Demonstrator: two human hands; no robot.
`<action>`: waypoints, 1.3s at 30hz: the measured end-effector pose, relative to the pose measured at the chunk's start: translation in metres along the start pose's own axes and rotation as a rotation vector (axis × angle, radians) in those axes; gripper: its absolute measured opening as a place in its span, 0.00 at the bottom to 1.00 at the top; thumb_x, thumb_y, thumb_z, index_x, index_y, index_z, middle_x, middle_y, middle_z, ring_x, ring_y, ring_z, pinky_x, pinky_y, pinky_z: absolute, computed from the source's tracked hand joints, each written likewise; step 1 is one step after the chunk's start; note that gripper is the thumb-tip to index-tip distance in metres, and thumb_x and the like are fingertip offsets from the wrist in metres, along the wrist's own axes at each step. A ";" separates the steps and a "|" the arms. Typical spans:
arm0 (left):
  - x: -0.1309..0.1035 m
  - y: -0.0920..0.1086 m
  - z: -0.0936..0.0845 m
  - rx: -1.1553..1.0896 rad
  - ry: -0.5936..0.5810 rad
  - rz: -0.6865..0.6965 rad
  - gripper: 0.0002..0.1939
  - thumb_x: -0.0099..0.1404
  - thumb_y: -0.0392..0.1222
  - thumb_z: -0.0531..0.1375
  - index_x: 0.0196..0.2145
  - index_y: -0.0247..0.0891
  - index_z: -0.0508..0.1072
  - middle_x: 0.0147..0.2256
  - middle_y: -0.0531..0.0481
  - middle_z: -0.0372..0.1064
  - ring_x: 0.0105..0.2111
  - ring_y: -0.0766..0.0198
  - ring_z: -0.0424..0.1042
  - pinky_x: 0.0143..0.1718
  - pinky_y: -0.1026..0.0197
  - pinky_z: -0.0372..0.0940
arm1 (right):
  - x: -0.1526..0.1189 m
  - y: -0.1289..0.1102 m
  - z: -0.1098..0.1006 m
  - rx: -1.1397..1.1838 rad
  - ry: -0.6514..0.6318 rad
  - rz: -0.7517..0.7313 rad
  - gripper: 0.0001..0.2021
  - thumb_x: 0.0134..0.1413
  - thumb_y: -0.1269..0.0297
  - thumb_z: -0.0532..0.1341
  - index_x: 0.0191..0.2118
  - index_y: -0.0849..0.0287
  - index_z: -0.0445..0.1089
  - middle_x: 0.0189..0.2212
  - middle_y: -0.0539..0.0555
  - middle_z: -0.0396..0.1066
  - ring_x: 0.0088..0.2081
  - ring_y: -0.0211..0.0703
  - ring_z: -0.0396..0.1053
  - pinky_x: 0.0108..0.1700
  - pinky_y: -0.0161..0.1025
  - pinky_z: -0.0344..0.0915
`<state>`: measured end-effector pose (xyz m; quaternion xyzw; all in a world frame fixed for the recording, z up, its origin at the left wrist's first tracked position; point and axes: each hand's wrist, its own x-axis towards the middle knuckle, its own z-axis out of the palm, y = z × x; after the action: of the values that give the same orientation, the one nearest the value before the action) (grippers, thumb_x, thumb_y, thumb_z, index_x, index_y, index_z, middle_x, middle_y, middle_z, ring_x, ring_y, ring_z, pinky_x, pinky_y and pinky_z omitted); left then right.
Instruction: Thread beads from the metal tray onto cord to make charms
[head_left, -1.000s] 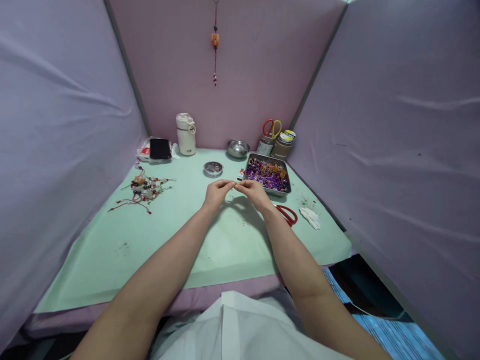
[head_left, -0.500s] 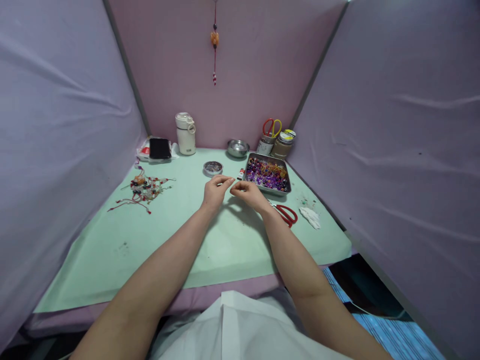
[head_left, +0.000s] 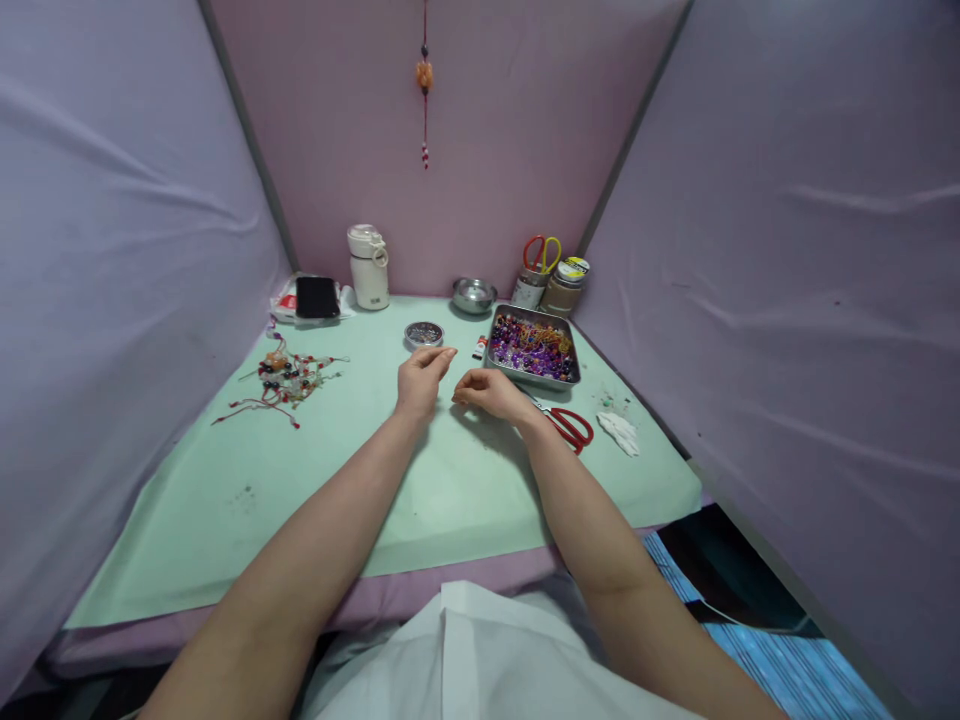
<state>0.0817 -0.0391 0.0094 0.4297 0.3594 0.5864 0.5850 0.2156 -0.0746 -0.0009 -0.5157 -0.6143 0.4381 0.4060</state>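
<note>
My left hand (head_left: 422, 380) is over the middle of the green tabletop, its thumb and forefinger pinched together. Close by on the right, my right hand (head_left: 486, 391) is also closed in a pinch, a little lower. What the fingertips hold is too small to make out. Just beyond my left hand stands a small round dish (head_left: 424, 335) of tiny dark pieces. A metal tray (head_left: 534, 379) full of purple and orange beads and threads lies behind my right hand. Red-handled scissors (head_left: 570, 428) rest partly under my right wrist.
Beaded red cords (head_left: 289, 380) lie at the left. At the back are a black phone (head_left: 317, 297), a white flask (head_left: 368, 268), a steel bowl (head_left: 474, 296) and jars (head_left: 566, 288), one holding scissors. A crumpled white tissue (head_left: 619, 433) lies right. Fabric walls enclose three sides.
My hands have moved slightly apart. The left has shifted left, and the right has dropped a little lower and nearer to me. Both remain pinched.
</note>
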 end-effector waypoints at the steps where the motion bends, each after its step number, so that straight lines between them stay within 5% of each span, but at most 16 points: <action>1: 0.000 0.001 0.000 -0.063 -0.019 -0.041 0.11 0.46 0.44 0.68 0.27 0.37 0.75 0.36 0.49 0.70 0.40 0.64 0.67 0.45 0.58 0.64 | 0.000 0.000 0.000 0.016 0.000 0.009 0.06 0.44 0.62 0.64 0.27 0.60 0.70 0.25 0.53 0.74 0.26 0.37 0.68 0.30 0.35 0.61; 7: 0.002 0.006 -0.007 -0.304 -0.082 -0.234 0.12 0.48 0.40 0.68 0.29 0.37 0.71 0.36 0.49 0.71 0.39 0.64 0.69 0.47 0.50 0.67 | 0.002 0.004 -0.002 0.125 0.007 0.036 0.12 0.41 0.58 0.66 0.28 0.61 0.70 0.25 0.54 0.74 0.25 0.37 0.69 0.26 0.33 0.58; 14: 0.006 0.002 -0.010 -0.359 -0.116 -0.287 0.09 0.52 0.37 0.66 0.30 0.37 0.71 0.33 0.49 0.72 0.38 0.64 0.72 0.48 0.51 0.66 | 0.001 0.003 -0.001 0.145 -0.015 0.047 0.12 0.41 0.57 0.67 0.28 0.61 0.70 0.26 0.54 0.74 0.26 0.37 0.69 0.29 0.35 0.61; 20: 0.004 0.003 -0.008 -0.255 -0.100 -0.274 0.10 0.52 0.40 0.66 0.30 0.36 0.70 0.32 0.48 0.72 0.37 0.63 0.73 0.48 0.52 0.65 | 0.001 0.005 -0.006 0.108 -0.020 0.035 0.13 0.39 0.57 0.67 0.30 0.60 0.72 0.27 0.54 0.74 0.28 0.37 0.68 0.31 0.36 0.63; 28: -0.003 -0.004 -0.001 0.031 -0.185 -0.191 0.13 0.47 0.46 0.68 0.28 0.33 0.75 0.26 0.46 0.73 0.29 0.64 0.72 0.43 0.54 0.66 | 0.004 -0.002 -0.012 0.066 0.259 -0.069 0.15 0.46 0.53 0.61 0.35 0.58 0.73 0.25 0.51 0.69 0.28 0.36 0.62 0.27 0.33 0.58; 39: -0.007 -0.011 0.002 0.187 -0.276 -0.179 0.11 0.46 0.45 0.67 0.24 0.34 0.75 0.26 0.45 0.73 0.27 0.63 0.72 0.41 0.54 0.67 | 0.001 -0.006 -0.012 0.151 0.231 -0.078 0.12 0.43 0.55 0.63 0.29 0.59 0.69 0.24 0.47 0.66 0.24 0.32 0.56 0.27 0.33 0.53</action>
<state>0.0879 -0.0455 -0.0008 0.5249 0.3655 0.4316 0.6361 0.2249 -0.0732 0.0082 -0.5064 -0.5483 0.4047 0.5283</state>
